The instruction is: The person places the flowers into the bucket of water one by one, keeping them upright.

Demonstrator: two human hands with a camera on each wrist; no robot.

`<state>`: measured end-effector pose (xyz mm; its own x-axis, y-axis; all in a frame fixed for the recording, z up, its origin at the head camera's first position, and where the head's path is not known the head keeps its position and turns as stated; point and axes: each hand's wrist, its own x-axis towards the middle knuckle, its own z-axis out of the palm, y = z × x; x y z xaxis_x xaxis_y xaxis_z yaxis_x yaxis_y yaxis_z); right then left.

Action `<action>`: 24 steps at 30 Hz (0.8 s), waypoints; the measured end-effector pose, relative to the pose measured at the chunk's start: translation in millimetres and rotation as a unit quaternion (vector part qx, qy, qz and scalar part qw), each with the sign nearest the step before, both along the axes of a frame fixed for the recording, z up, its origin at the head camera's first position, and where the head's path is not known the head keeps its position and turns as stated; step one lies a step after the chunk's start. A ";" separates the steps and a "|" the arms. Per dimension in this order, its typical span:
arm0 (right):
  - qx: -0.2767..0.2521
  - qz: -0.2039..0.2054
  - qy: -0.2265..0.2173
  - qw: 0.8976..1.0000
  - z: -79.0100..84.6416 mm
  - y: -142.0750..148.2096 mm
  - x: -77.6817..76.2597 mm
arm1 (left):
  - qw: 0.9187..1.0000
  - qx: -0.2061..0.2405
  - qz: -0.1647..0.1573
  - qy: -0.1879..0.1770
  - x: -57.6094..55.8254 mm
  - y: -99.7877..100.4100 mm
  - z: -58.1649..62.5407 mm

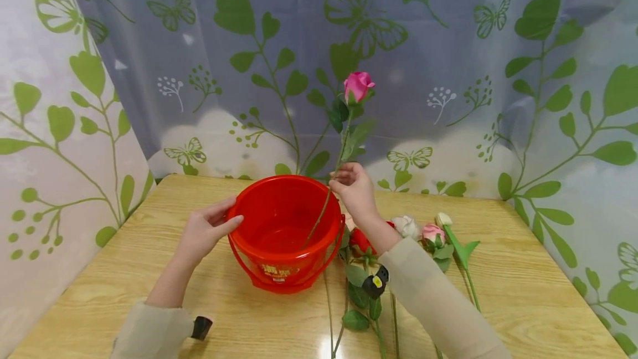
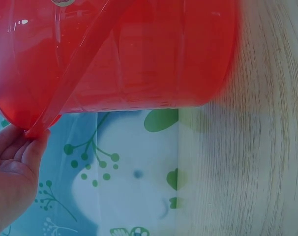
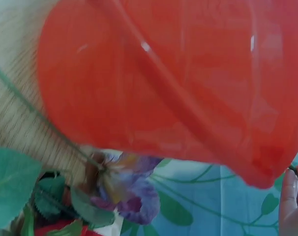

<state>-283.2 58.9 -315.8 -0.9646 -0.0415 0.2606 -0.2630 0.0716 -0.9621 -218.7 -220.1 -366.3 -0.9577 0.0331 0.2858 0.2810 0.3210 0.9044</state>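
A red plastic bucket stands upright on the wooden table. My left hand grips its rim at the left, thumb over the edge; the left wrist view shows the left fingers at the rim beside the handle joint. With its fingertips, my right hand pinches the stem of a pink rose above the bucket's right rim. The stem slants down into the bucket, its lower end against the inside. Only a little of the right hand shows in the right wrist view.
Right of the bucket lie several artificial flowers: a red rose, a white flower, a light pink rose and a white tulip. A purple flower shows in the right wrist view. A patterned curtain stands behind the table.
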 end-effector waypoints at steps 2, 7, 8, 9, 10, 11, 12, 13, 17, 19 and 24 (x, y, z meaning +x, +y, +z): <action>0.007 -0.011 -0.008 1.000 -2.2 2.5 -4.1 | 1.000 0.000 -0.001 0.001 -0.1 0.1 0.1; 0.005 -0.021 -0.027 0.999 -6.5 5.7 -10.8 | 1.000 0.004 -0.003 0.002 0.1 0.1 0.3; 0.002 -0.021 -0.031 0.999 -7.1 5.9 -11.2 | 1.000 0.005 -0.003 0.002 0.2 0.4 0.4; -0.002 -0.019 -0.034 0.999 -7.6 6.0 -11.5 | 1.000 0.007 -0.002 0.001 0.2 0.6 0.5; -0.004 -0.016 -0.037 0.999 -7.9 5.9 -11.5 | 1.000 0.007 -0.001 0.000 0.4 0.7 0.4; -0.009 -0.014 -0.040 0.999 -8.3 5.6 -11.7 | 1.000 0.007 0.001 0.000 0.4 0.7 0.2; -0.014 -0.011 -0.043 0.999 -9.0 5.3 -12.2 | 1.000 0.007 0.002 0.000 0.7 0.7 0.2; -0.019 -0.008 -0.046 0.999 -9.7 4.9 -13.0 | 1.000 0.007 0.003 -0.001 0.7 0.7 0.0; -0.040 0.002 -0.067 0.997 -10.9 2.7 -15.4 | 1.000 0.010 0.006 -0.001 0.3 0.6 -1.1; -0.047 0.006 -0.080 0.996 -11.3 1.5 -16.4 | 1.000 0.010 0.007 0.001 -0.1 0.6 -1.6; -0.056 0.009 -0.107 0.993 -13.4 -1.8 -18.4 | 1.000 0.010 0.003 0.007 -0.4 0.3 -2.0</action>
